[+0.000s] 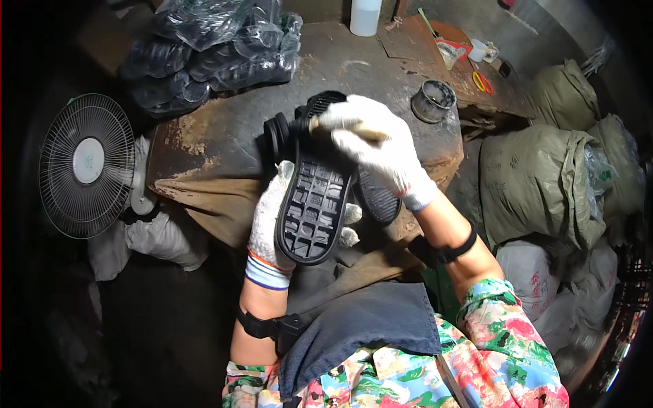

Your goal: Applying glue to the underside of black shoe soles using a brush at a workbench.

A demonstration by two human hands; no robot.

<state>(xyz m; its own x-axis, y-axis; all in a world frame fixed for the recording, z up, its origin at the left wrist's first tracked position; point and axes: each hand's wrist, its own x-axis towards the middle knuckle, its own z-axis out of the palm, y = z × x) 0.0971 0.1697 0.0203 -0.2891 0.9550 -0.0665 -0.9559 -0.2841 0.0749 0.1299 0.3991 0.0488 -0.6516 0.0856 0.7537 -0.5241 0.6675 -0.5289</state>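
Observation:
My left hand (pixel 269 211), in a white knitted glove, is closed around a black shoe sole (pixel 314 204). The sole is tilted, its gridded, hollowed side facing up, and my fingertips show past its right edge. Over the sole's far end, my gloved right hand (pixel 371 139) grips what looks like a brush (pixel 364 130) with a tan handle; its tip is partly hidden and blurred. Another black sole (pixel 378 197) lies to the right, under my right wrist. More black soles (pixel 276 136) rest just beyond my left hand on the worn table (pixel 224 146).
Plastic-wrapped black soles (pixel 218 54) are piled far left. A crusted round tin (pixel 433 100) stands to the right, with orange-handled scissors (pixel 482 82) beyond it. A white container (pixel 365 17) is at the back. A fan (pixel 88 163) stands left; stuffed sacks (pixel 534 180) line the right.

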